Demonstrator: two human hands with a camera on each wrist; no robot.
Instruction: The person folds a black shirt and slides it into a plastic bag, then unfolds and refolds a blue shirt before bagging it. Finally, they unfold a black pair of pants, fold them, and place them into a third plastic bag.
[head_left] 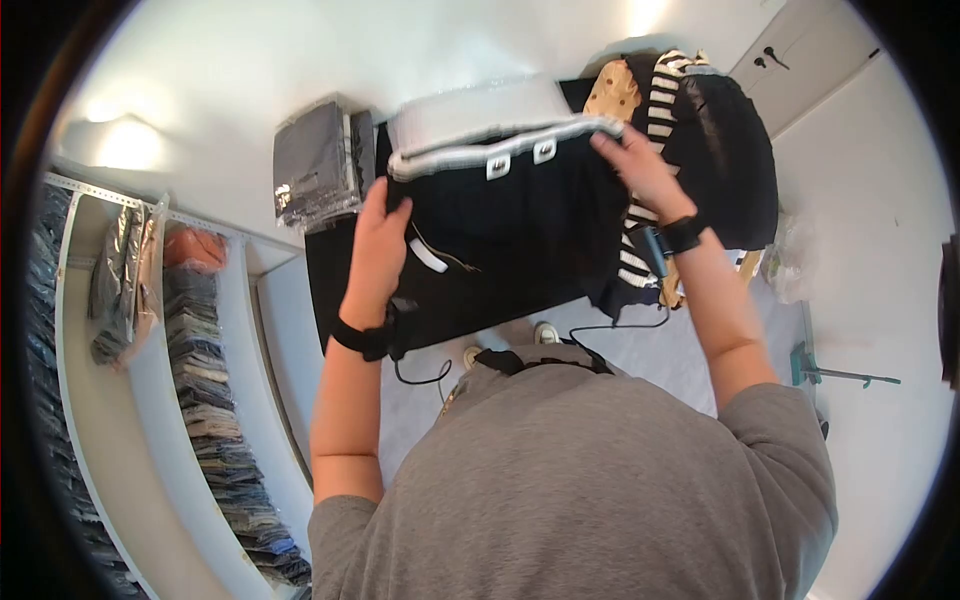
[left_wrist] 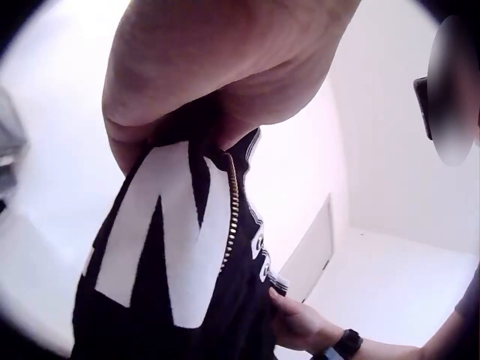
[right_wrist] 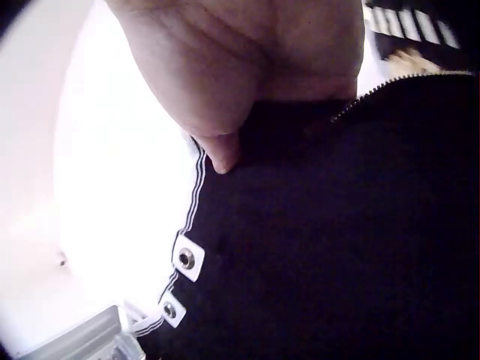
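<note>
Black pants [head_left: 510, 230] are stretched between my two hands, their white-edged waistband at the top. Two white eyelet patches sit at the middle of that waistband. My left hand [head_left: 378, 250] grips the waistband's left end. In the left wrist view a brass zipper [left_wrist: 234, 214] and a large white print [left_wrist: 187, 247] run down the cloth just below that hand. At the opposite end, my right hand [head_left: 645, 175] pinches the waistband, its thumb on the front face. Another zipper [right_wrist: 367, 94] shows beside it in the right wrist view. The curled fingers behind the cloth are hidden.
Behind the pants stands a black-topped table [head_left: 335, 270] bearing bagged folded clothes [head_left: 315, 165] and clear plastic bags [head_left: 480, 105]. Striped and black garments [head_left: 725, 150] are heaped at the right. Shelves of bagged clothes [head_left: 205, 380] line the left side.
</note>
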